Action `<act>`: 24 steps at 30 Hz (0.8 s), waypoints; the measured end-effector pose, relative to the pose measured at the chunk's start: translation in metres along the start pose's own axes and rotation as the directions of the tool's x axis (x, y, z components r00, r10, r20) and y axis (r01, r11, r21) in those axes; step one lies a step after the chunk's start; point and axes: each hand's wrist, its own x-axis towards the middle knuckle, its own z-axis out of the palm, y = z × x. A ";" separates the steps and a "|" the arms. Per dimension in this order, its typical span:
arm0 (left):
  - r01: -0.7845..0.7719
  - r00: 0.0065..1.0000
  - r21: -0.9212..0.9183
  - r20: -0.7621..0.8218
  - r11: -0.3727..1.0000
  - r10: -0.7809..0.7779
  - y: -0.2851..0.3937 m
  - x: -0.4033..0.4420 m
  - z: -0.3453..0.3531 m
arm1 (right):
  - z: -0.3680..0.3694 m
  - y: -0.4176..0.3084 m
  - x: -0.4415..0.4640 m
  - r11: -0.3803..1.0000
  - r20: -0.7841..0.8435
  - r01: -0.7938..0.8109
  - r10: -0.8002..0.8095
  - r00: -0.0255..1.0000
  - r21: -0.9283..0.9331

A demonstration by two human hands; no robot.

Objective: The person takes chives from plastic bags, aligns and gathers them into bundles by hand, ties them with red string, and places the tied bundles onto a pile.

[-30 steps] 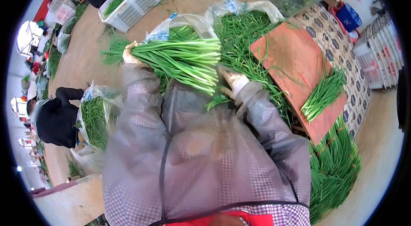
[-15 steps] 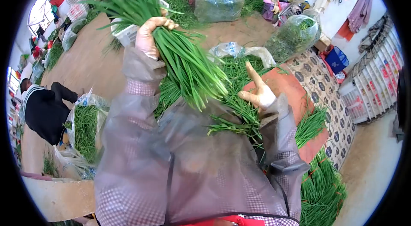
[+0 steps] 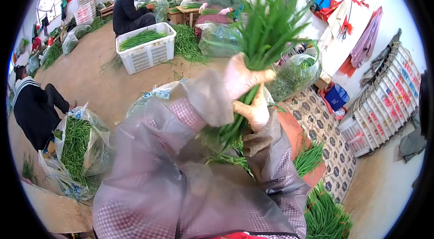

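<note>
A thick bunch of green stalks stands upright in front of me, its leafy tops raised and its lower ends down by my sleeves. My left hand is wrapped round the bunch at mid-height. Just below, my right hand is closed round the same bunch, its thumb and fingers against the stalks. Behind my right sleeve, a smaller pile of stalks lies on a reddish board. Banded bundles lie below the board.
A white crate of stalks stands beyond my left arm. A seated person is at the left by an open bag of greens; more people sit at the back. At right are a blue bucket and stacked white crates.
My left hand has carried the bunch rightward and turned it upright. My right hand, spread and empty before, has closed round it. The view has tilted up toward the back of the room.
</note>
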 end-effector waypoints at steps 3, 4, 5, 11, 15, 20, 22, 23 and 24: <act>0.063 0.998 -0.290 0.040 0.955 -0.053 -0.021 0.001 0.018 | 0.001 -0.017 -0.006 0.999 0.015 -0.023 0.023 1.000 0.031; 0.062 0.998 -0.294 0.040 0.954 -0.052 -0.022 0.001 0.017 | 0.002 -0.021 -0.009 0.999 -0.004 -0.047 0.047 0.999 0.000; 0.223 0.974 -0.294 0.112 0.930 -0.198 -0.018 0.000 0.016 | 0.008 -0.021 -0.011 0.987 -0.027 -0.027 0.031 0.999 0.162; 0.462 0.880 -0.172 0.211 0.870 -0.426 -0.049 -0.037 0.004 | 0.008 0.041 -0.047 0.610 -0.008 -0.080 0.141 0.990 0.788; 0.512 0.853 -0.285 0.062 0.810 -0.518 -0.110 -0.067 -0.012 | 0.015 0.074 -0.080 0.522 -0.036 -0.105 0.252 0.967 0.847; 0.562 0.825 -0.163 0.046 0.811 -0.563 -0.135 -0.050 -0.019 | 0.018 0.069 -0.064 0.561 -0.109 -0.116 0.351 0.930 0.820; 0.585 0.801 -0.399 0.152 0.706 -0.579 -0.093 -0.042 -0.011 | 0.009 0.083 -0.064 0.409 -0.141 -0.015 0.349 0.926 0.912; 0.616 0.773 -0.371 0.119 0.694 -0.623 -0.066 -0.037 -0.010 | -0.002 0.078 -0.066 0.499 -0.157 -0.043 0.352 0.923 0.865; 0.606 0.792 -0.355 0.186 0.712 -0.581 -0.081 -0.032 -0.031 | -0.014 0.074 -0.068 0.583 -0.173 -0.072 0.355 0.919 0.809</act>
